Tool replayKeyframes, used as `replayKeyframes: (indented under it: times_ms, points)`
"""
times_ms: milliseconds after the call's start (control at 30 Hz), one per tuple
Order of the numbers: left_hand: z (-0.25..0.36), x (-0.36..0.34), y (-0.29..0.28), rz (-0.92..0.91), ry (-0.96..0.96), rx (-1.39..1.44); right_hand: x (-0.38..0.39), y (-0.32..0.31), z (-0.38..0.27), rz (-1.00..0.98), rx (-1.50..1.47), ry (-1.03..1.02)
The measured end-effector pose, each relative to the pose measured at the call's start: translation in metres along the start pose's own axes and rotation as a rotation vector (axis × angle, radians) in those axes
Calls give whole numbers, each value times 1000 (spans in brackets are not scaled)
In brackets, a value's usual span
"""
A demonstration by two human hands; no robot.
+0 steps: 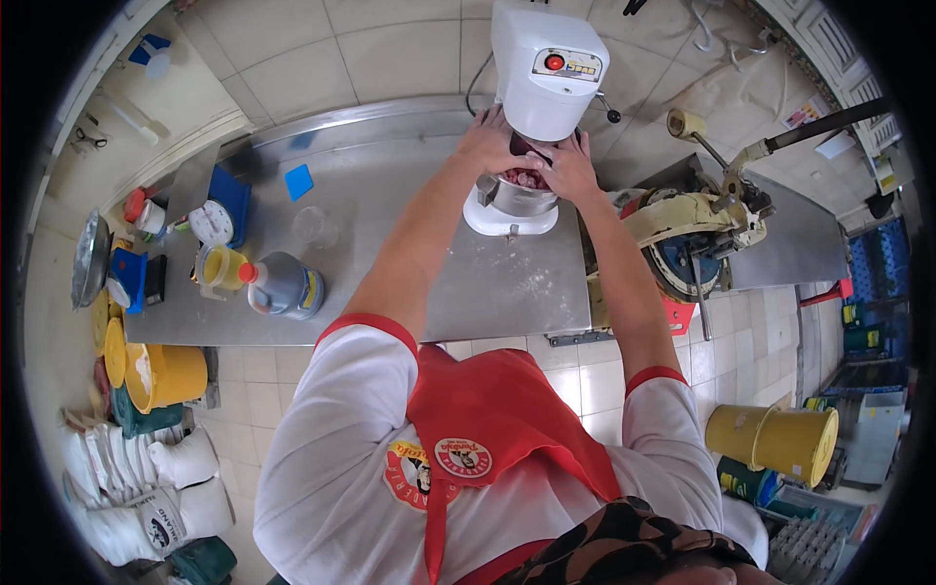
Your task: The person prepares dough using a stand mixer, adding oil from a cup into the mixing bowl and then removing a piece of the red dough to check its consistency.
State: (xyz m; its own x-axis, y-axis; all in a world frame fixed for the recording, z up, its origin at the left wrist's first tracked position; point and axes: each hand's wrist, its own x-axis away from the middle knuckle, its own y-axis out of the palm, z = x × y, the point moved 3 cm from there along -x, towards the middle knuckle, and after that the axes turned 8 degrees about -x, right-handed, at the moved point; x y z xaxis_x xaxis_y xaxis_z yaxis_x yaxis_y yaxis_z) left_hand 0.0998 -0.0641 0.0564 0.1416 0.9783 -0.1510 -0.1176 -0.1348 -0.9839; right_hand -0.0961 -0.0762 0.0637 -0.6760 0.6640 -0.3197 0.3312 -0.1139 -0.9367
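A white stand mixer (548, 73) with a red button stands at the back of a steel table. In its metal mixing bowl (525, 202) lie reddish, lumpy contents (525, 178). My left hand (489, 144) is at the bowl's left side, its thumb pointing inward over the opening. On the right side my right hand (567, 168) mirrors it, thumb inward and fingers reaching back beside the mixer head. Both hands are closed around the bowl's upper part. Part of the rim and whatever tool hangs in the bowl are hidden by the hands and the mixer head.
White powder is scattered on the steel table (429, 292). To the left are a jug with a red cap (283, 286), a yellow measuring cup (222, 268), a clear cup (315, 227) and a blue scale (229, 205). A cream-coloured machine with a lever (673, 219) stands right.
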Motion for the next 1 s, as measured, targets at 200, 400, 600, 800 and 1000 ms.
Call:
replayKeyframes:
  times_ms: [200,400,600,800,1000]
  points:
    - [7,-3,-9,40,22,31,5,10,35,275,-548,126]
    - [-1,2,-3,62,18,-4,-14,18,22,-143,7,90]
    - [7,1,-2,234,181,169,-6,5,20,-216,-101,46]
    - [3,-10,-5,58,110,8,-6,-4,13,78,-116,-38]
    - [2,-14,1,37,123,-5,9,-6,15,200,-64,84]
